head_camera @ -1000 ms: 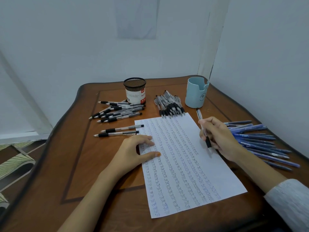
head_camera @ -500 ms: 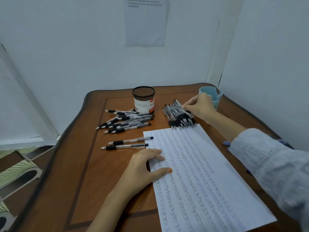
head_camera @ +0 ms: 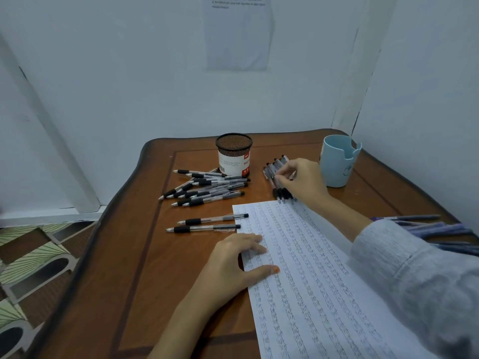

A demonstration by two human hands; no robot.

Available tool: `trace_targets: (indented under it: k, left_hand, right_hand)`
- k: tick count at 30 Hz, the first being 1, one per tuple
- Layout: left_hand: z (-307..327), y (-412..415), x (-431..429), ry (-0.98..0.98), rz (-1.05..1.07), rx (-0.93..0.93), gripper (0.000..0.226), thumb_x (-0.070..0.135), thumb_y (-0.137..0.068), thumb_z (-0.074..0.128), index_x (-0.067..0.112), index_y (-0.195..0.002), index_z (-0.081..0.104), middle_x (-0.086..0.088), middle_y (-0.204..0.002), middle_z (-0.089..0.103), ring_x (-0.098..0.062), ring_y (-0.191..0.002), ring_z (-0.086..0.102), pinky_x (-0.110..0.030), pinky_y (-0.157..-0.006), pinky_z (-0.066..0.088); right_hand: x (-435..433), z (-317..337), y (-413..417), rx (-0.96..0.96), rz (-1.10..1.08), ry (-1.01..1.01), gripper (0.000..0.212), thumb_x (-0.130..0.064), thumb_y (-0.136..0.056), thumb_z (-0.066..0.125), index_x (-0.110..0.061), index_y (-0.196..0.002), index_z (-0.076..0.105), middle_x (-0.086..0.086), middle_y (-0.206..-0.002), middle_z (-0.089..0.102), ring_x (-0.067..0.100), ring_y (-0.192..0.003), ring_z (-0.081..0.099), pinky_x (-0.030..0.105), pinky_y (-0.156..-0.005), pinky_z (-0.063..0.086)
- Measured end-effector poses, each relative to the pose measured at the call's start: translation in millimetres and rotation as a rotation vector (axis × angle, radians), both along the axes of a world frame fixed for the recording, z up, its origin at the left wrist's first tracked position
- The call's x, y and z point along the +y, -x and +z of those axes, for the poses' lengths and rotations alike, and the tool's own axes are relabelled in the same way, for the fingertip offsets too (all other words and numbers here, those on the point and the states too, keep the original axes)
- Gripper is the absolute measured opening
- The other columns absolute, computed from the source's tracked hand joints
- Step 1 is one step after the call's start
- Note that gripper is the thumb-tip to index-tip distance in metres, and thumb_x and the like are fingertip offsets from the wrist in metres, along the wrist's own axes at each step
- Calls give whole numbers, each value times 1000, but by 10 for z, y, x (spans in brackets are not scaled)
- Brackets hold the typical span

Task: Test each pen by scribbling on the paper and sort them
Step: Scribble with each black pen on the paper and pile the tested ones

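head view: right hand at the pen bundle, left hand flat on the paper

we see the right hand (head_camera: 303, 180) reached out past the far edge of the paper (head_camera: 298, 255), its fingers curled down into the pen bundle (head_camera: 273, 170). thumb and forefinger are closed together on one of the pens there; we cannot tell which one. the bundle lies just beyond the paper's far edge, black grips pointing toward the sheet and nearly touching it. a grey sleeve (head_camera: 414, 268) covers the right forearm, which crosses above the paper's right side.

the left hand (head_camera: 233, 263) lies flat on the paper's left edge, fingers straight and together, thumb spread wide onto the sheet, holding nothing. the paper is filled with rows of small scribbles running along its length.

just off the paper's far left corner lie two pens (head_camera: 212, 218), side by side, their clip ends touching or overlapping the sheet's edge. further out from that same corner is a loose pile of pens (head_camera: 207, 187), black grips to the left. a black mesh cup (head_camera: 234, 154) with a white and red label stands beyond the paper's far edge, touching that pile. a pale blue cup (head_camera: 337, 164) stands beyond the paper's far right corner, just beside the right hand. a spread of blue pens (head_camera: 435, 229) lies off the paper's right side, partly hidden by the sleeve. all of it rests on a brown wooden table (head_camera: 129, 255).
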State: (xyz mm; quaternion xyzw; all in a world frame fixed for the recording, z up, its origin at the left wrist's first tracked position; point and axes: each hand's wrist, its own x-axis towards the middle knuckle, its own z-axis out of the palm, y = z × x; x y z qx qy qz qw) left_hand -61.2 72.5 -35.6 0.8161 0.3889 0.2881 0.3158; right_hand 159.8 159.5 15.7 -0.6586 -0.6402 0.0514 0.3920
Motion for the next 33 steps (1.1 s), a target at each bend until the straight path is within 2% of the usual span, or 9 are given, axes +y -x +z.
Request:
trace_targets:
  k: [4,7,11,14,18,21,26,29,33]
  left_hand:
    - [15,-3,-23,-10,6,-20,42,57,-68,75,30,-101,72,18,-123,62,8,-118,49,-26,-103,42]
    - [28,-4,-24,-14,2,-27,43,55,-69,76,28,-102,73,17,-122,62,8,-118,50,-24,-103,42]
    - [18,-3,-10,-9,-6,-17,44,56,-70,75,28,-103,72,18,-123,62,8,-117,49,-22,-101,42]
    - [25,0,-10,-12,-10,-1,44,57,-70,75,29,-104,72,17,-124,62,7,-118,49,-20,-101,41]
    - [41,-2,-14,-25,-12,19,44,54,-71,75,26,-105,72,15,-124,62,7,-117,50,-14,-99,40]
    - [52,2,-20,-32,-18,40,45,55,-71,74,25,-106,72,14,-125,62,6,-118,50,-9,-98,37]
    - [66,0,-29,-36,-22,45,49,59,-68,71,26,-104,72,13,-124,63,7,-117,51,-4,-94,35]
    - [78,-2,-35,-33,-18,47,47,58,-68,72,27,-103,73,15,-123,62,7,-115,52,-2,-91,35]
    - [81,0,-52,-52,-24,31,45,55,-67,73,25,-101,73,13,-121,64,11,-111,53,-2,-91,37]
  right_hand:
    - [-220,-53,279,95,288,209,10,-14,-84,72,-9,-92,74,-8,-75,65,0,-61,50,8,-54,42]
    - [-273,-130,396,45,384,250,16,-22,-82,73,-15,-97,75,-14,-82,63,1,-64,50,9,-57,42]
    - [-283,-238,451,-3,404,293,27,-30,-82,74,-19,-106,72,-9,-94,58,6,-74,53,15,-65,44]
    - [-297,-253,481,-19,394,275,20,-29,-82,73,-18,-98,75,-7,-92,56,6,-73,51,18,-66,43]
    - [-373,-204,477,101,349,268,10,-24,-83,74,-16,-89,75,-5,-92,61,6,-73,54,14,-62,45]
    - [-447,-164,393,378,333,319,10,-16,-85,71,-13,-94,72,0,-90,68,8,-74,59,16,-65,52]
    - [-605,-63,184,1089,274,253,9,-11,-97,54,-3,-98,58,14,-96,72,20,-85,70,27,-73,58]
    - [-716,10,38,1276,205,152,8,-11,-100,47,-5,-96,51,16,-89,71,23,-78,68,31,-71,57]
    - [-874,44,-81,1501,100,79,13,-15,-100,46,-7,-98,56,8,-73,60,19,-65,58,32,-65,54]
